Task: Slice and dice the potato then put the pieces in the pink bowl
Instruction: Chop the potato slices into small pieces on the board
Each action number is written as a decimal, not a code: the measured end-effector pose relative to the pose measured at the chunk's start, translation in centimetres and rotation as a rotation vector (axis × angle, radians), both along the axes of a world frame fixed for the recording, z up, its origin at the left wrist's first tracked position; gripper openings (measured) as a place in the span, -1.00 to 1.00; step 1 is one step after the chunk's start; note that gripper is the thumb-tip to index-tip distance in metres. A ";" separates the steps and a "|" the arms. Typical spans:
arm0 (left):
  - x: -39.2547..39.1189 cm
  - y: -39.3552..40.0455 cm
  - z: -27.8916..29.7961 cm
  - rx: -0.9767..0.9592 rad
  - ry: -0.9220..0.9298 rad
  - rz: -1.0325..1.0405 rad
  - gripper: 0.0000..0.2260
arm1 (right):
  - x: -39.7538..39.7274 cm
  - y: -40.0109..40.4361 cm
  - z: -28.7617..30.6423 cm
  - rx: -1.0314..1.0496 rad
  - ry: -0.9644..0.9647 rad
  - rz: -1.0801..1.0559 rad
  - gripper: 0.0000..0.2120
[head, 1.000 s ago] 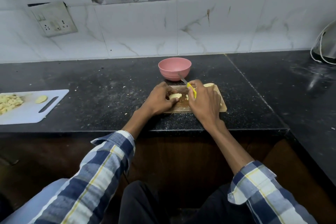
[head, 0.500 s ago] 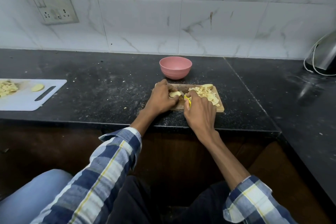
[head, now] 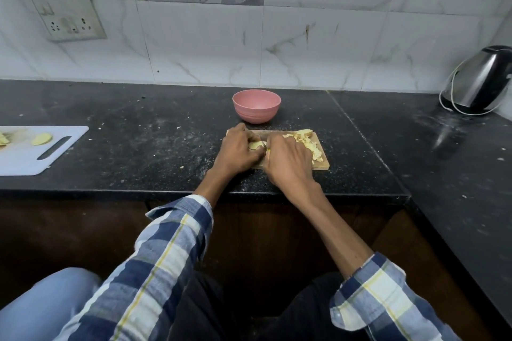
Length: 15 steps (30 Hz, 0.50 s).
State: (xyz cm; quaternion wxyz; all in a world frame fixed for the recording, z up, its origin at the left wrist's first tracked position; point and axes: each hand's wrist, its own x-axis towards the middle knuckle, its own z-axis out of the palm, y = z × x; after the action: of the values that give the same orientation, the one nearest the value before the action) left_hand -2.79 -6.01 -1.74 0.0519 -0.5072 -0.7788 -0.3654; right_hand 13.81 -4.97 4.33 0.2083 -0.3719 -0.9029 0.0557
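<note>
On a wooden board (head: 322,165), the left hand (head: 238,153) pinches a potato slice (head: 256,144); the right hand (head: 288,165) curls, probably around a hidden knife. Dicing is underway. Next, careful cuts, then moving diced pieces (head: 313,148) into the pink bowl (head: 256,106) just beyond.

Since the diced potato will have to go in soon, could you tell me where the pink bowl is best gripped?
Grip the pink bowl at its rim, coming from above on the near side. It stands upright, open and seemingly empty, just behind the wooden board, so the rim is bare all round; its rounded wall would give poorer purchase.
</note>
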 end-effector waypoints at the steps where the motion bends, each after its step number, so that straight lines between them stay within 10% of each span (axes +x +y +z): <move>1: 0.0 0.0 0.0 0.001 0.000 -0.006 -0.74 | 0.3 0.0 0.3 -0.006 -0.015 -0.004 -0.73; 15: -0.8 -0.6 0.1 0.018 -0.092 -0.086 -0.79 | 2.9 0.4 3.3 -0.064 0.035 -0.109 -0.83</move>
State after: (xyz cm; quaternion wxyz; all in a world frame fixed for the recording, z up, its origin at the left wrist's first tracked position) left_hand -3.61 -6.65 -1.64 0.0046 -0.5224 -0.7545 -0.3972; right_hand 16.74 -4.55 7.64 0.2149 -0.4261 -0.8752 0.0798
